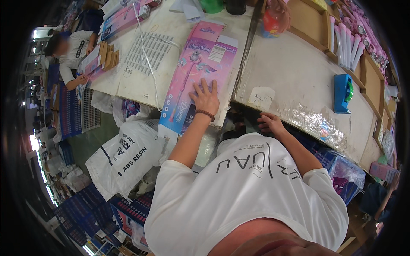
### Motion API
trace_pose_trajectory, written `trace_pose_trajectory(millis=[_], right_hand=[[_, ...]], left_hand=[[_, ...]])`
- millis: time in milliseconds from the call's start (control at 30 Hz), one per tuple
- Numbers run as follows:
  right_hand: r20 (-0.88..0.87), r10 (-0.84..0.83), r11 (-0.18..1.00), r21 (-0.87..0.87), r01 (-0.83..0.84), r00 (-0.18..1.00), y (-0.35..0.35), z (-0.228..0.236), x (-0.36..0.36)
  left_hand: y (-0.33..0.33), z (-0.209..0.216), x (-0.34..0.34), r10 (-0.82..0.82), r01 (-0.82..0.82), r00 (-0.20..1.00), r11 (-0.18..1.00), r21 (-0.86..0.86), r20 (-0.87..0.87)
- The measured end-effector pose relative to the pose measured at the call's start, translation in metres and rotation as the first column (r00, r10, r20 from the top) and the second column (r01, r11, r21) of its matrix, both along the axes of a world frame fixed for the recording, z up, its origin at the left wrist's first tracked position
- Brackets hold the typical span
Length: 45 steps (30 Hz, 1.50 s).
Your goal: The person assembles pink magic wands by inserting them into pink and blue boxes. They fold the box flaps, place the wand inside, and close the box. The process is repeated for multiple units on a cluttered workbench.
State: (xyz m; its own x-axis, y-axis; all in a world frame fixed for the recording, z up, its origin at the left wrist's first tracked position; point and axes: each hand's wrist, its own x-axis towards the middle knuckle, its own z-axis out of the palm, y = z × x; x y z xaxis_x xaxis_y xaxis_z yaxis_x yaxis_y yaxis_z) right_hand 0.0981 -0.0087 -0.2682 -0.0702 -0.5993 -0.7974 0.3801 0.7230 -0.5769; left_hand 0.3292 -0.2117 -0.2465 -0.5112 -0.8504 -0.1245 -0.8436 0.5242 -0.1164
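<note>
A pink and blue toy wand box (181,79) lies lengthwise on the table in front of me, its printed side up. My left hand (206,100) rests on its lower half, palm down with the fingers spread. A white barcode label (217,53) is stuck near the box's upper end. At the near table edge, to the right of the box, hovers my right hand (272,123). Its fingers are loosely bent and apart, and I see nothing in them. Up and left of the box lies a sheet of small stickers (149,53).
A blue tape dispenser (341,94) stands on the right table, near cardboard trays (370,81) and pink-topped wands (350,47). Another person's hand (278,15) is at the far edge. At the upper left a person (77,51) handles boxes. A white sack (128,158) bulges below the left table.
</note>
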Motion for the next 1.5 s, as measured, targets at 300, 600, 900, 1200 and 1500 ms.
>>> trace_pose_trajectory(millis=[300, 600, 900, 1200, 1500], right_hand=[[-0.124, 0.061, 0.994, -0.079, -0.072, 0.990, -0.011, 0.002, 0.004], [-0.989, -0.125, 0.936, -0.144, -0.322, 0.078, 0.014, -0.047, -0.114], [-0.981, 0.124, 0.992, 0.127, -0.011, -0.152, -0.037, -0.055, -0.194], [-0.944, 0.236, 0.972, 0.232, 0.045, -0.231, -0.047, -0.100, -0.174], [-0.931, 0.246, 0.969, 0.241, 0.054, -0.271, -0.048, -0.096, -0.172]], left_hand=[[-0.002, 0.010, 0.000, -0.013, 0.013, 1.000, 1.000, 0.015, -0.013], [-0.005, 0.026, 0.003, -0.073, 0.074, 0.992, 0.997, 0.011, -0.105], [-0.102, 0.001, -0.006, -0.334, 0.264, 0.864, 0.938, -0.226, -0.377], [-0.115, -0.018, -0.005, -0.338, 0.288, 0.846, 0.941, -0.180, -0.412], [-0.115, -0.012, -0.009, -0.306, 0.266, 0.849, 0.952, -0.153, -0.431]])
